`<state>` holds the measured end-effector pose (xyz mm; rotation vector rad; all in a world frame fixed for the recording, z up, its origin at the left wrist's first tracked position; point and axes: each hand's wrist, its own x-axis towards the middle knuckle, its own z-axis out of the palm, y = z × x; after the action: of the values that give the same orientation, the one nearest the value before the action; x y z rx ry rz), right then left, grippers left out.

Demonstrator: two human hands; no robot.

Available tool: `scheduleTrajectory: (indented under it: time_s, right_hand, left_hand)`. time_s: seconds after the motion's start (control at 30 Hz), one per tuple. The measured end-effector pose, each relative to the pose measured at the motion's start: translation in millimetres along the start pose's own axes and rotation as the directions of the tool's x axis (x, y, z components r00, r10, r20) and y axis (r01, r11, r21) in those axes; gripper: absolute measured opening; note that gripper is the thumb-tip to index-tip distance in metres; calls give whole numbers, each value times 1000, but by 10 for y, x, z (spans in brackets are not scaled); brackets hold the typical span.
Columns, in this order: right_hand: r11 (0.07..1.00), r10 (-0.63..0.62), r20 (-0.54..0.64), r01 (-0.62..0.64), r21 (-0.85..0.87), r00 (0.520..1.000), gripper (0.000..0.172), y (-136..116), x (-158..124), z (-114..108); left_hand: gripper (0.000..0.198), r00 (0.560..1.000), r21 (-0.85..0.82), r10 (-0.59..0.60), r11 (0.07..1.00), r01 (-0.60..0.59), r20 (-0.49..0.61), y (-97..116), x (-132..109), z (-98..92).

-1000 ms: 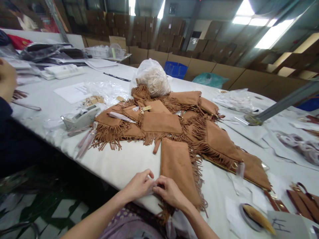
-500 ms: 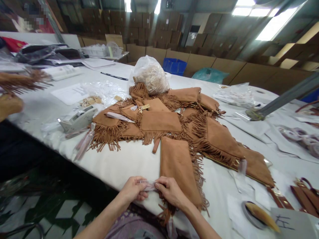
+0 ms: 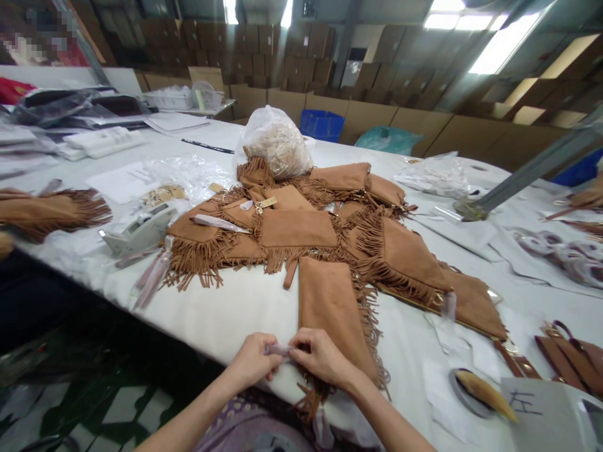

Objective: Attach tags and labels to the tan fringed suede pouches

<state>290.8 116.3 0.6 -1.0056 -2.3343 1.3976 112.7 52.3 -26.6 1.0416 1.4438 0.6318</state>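
Note:
My left hand (image 3: pixel 254 361) pinches one end of a thin, pinkish-white strip of translucent wrapping (image 3: pixel 277 349). The other end is between the fingertips of my right hand (image 3: pixel 320 356); whether anything is inside the strip I cannot tell. Under and beside my right hand lies a tan fringed pouch (image 3: pixel 327 289), its fringe along the right side and a short tab at its upper left. Beyond it is a heap of similar fringed pouches (image 3: pixel 298 229), some with gold clasps and wrapped straps. A wrapped strap (image 3: pixel 221 223) rests on the heap's left part.
A tape dispenser (image 3: pixel 139 231) stands left of the heap, with a clear bag of tags (image 3: pixel 276 141) behind it. On the right are a metal post (image 3: pixel 522 172), a brush (image 3: pixel 487 394) and brown straps (image 3: pixel 565 358). At far left, a co-worker handles another fringed pouch (image 3: pixel 56 212).
My hands stay close together, and the strip between them looks narrower and straighter. The view has shifted slightly right. At the left, the co-worker's fringed pouch has come lower onto the table.

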Motion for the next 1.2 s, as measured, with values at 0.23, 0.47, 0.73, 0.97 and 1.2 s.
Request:
scheduleTrajectory:
  time_s: [0.23, 0.47, 0.73, 0.97, 1.2]
  right_hand:
    - [998, -25, -55, 22, -61, 998, 18, 48, 20, 68]
    - [999, -10, -69, 7, -51, 998, 18, 50, -20, 82]
    - [991, -59, 61, 66, -114, 996, 8, 15, 69, -6]
    - [997, -52, 18, 53, -63, 998, 13, 133, 84, 84]
    - [999, -31, 34, 32, -32, 999, 20, 10, 34, -17]
  left_hand:
    - [30, 996, -123, -59, 990, 66, 60, 100, -23, -47]
    - [19, 990, -135, -108, 986, 96, -87, -15, 85, 0]
    - [23, 949, 142, 198, 976, -167, -246, 66, -81, 49]
    - [21, 999, -81, -12, 997, 15, 30, 28, 3, 2]
    - [7, 1000, -191, -9, 982, 5, -19, -39, 20, 88]
